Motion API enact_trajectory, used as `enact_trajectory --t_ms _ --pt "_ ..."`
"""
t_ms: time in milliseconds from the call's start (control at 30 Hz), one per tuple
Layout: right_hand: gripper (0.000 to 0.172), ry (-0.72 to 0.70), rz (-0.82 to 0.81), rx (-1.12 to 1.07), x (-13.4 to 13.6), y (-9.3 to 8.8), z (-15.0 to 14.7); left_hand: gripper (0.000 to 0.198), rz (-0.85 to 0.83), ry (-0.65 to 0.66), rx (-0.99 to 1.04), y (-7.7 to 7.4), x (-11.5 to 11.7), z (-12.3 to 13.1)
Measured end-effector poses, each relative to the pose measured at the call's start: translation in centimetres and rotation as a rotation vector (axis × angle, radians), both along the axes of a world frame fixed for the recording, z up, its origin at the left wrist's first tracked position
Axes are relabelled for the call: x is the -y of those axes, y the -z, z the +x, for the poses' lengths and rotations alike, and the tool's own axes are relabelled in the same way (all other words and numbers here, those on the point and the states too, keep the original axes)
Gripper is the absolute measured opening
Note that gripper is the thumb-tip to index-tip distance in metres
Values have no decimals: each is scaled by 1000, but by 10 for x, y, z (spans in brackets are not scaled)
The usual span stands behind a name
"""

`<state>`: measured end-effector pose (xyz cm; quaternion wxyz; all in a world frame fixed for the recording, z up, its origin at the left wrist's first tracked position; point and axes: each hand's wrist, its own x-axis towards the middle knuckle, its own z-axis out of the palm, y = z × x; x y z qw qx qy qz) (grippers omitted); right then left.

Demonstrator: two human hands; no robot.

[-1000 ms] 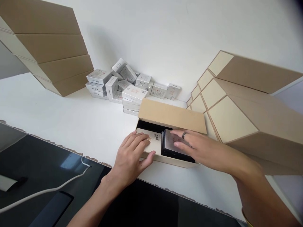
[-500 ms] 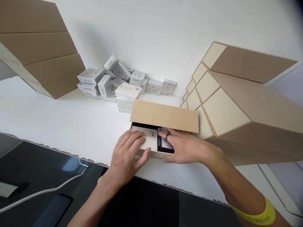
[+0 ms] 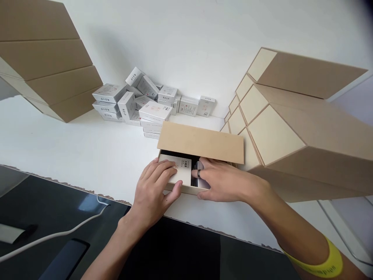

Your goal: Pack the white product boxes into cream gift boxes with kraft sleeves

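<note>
A tan slide-out box [image 3: 201,143] lies on the white table in front of me, its sleeve pushed back and its black drawer showing at the near end. My left hand [image 3: 155,192] lies flat on a cream packet [image 3: 182,168] in the drawer's left half, thumb against the drawer's front wall. My right hand [image 3: 224,182] rests flat over the right half, fingers stretched onto a silver-grey packet [image 3: 194,175] that is mostly hidden. A dark ring sits on one finger, and a yellow wristband [image 3: 319,262] circles that forearm.
A heap of small white cartons [image 3: 145,103] lies against the wall behind the box. Tan boxes are stacked at the left [image 3: 46,66] and at the right [image 3: 291,128]. A dark surface [image 3: 58,233] with a white cable [image 3: 52,235] lies near me.
My right hand has slid left and lowered flat over the silver-grey packet, which has sunk into the drawer. My left hand stayed on the cream packet.
</note>
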<state>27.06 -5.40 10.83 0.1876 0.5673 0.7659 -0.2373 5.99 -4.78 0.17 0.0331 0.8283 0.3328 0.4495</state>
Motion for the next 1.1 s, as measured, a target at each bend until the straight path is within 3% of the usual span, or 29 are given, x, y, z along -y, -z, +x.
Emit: enact_trajectory --t_ms 167,433,867,1100 --pt "44 -15 -23 -9 -2 -4 -2 15 -14 0 4 1 0 0" --pt "37 -8 53 -85 2 5 2 15 12 -10 2 0 0 2" --pt "39 -15 5 20 2 -4 -4 9 -19 -34 27 -2 2 5" --pt "53 1 6 28 1 0 -4 10 -19 -27 41 0 2 5"
